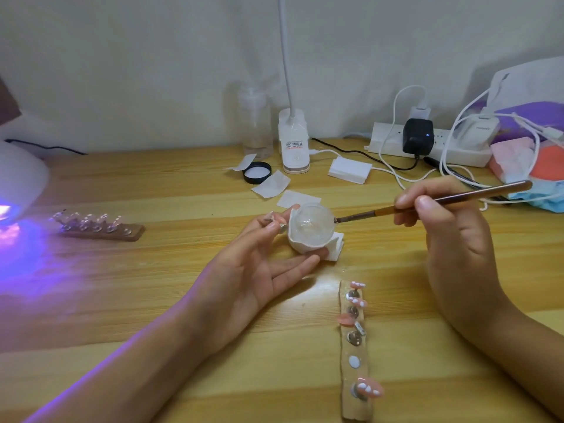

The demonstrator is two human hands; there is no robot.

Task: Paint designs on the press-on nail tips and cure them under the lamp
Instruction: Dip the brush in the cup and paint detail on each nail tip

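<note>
Both hands are busy. Your left hand (259, 257) cradles a small clear dish (312, 222) wrapped in white tissue, fingers curled under and around it, angled so the bristles can reach in. Your right hand (448, 227) pinches the brush (457, 198) pen-style, its tip at the dish's rim, likely loading or rinsing. Pink nail tips (369, 389) with white dots sit on the wooden strip (355, 346) just below your hands, within easy reach. A second strip (100, 228) of clear tips lies near the glowing curing lamp (18, 181), probably queued for curing. The frame's left edge cuts that lamp off. The dish's contents, and the small thing at your left thumb, are too blurred to identify.
</note>
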